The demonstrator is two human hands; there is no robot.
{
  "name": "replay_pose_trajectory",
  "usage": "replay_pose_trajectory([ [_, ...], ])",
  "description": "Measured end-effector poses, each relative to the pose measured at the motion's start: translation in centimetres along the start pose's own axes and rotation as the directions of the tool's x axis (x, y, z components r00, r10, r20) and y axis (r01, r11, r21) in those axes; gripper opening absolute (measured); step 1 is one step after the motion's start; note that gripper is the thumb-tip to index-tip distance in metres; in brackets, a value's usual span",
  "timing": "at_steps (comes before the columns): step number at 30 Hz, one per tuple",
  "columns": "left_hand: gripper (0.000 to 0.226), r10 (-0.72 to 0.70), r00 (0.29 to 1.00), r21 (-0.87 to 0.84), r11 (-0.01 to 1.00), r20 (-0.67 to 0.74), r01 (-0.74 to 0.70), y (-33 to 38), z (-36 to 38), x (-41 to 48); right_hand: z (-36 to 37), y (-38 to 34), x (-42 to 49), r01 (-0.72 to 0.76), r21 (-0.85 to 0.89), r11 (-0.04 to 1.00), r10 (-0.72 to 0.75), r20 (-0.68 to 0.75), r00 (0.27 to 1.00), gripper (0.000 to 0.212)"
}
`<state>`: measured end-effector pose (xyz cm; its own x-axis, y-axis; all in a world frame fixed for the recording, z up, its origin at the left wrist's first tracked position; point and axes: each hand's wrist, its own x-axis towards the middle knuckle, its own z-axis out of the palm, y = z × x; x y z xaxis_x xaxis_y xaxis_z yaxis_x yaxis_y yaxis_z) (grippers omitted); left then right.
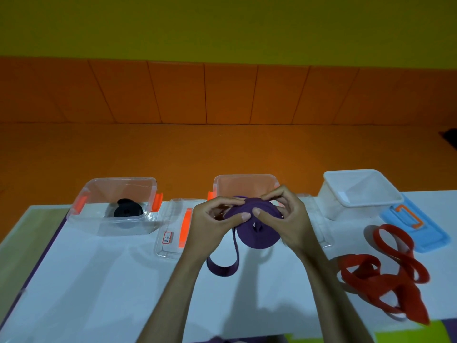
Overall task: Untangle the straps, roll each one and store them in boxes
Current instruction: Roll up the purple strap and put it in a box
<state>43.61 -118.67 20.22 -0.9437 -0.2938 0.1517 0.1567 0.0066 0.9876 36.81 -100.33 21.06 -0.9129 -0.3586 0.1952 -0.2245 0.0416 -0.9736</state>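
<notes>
A purple strap [257,227], mostly wound into a thick roll, is held above the white table [99,280] in front of the middle clear box [244,184]. My left hand [212,219] pinches the roll's left side. My right hand [286,216] grips its right side with the thumb on top. A loose purple tail loops down onto the table. A rolled black strap [127,210] lies in the left clear box [99,191]. A tangled red strap [385,273] lies on the table at the right.
A clear lid with an orange clip [174,231] lies between the left and middle boxes. A white box [358,191] stands at the back right, with a blue lid [418,226] beside it. Another clear lid [321,226] lies behind my right hand. An orange floor stretches beyond the table.
</notes>
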Motion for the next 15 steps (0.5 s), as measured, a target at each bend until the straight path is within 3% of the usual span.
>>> replay_pose_trajectory([
  [2,0.027,-0.014,1.000,0.017,1.000,0.012,0.014,-0.02,0.05,0.02,-0.18,-0.09,0.21,0.008,-0.036,0.999,-0.007,0.004,1.000,0.030],
  [6,0.035,-0.046,0.995,0.049,0.998,0.086,0.042,-0.12,-0.41,0.14,0.20,0.10,0.02,0.021,0.033,0.999,-0.017,-0.124,0.992,0.028],
  [11,0.030,-0.063,0.998,0.056,0.997,0.031,0.061,-0.26,-0.38,0.05,-0.72,0.08,0.33,-0.010,-0.048,0.999,0.014,0.075,0.997,0.032],
  [15,0.033,-0.088,0.995,-0.037,0.995,0.047,0.089,-0.23,-0.44,-0.25,-0.22,0.03,0.16,0.035,-0.005,0.999,-0.036,-0.095,0.995,0.026],
])
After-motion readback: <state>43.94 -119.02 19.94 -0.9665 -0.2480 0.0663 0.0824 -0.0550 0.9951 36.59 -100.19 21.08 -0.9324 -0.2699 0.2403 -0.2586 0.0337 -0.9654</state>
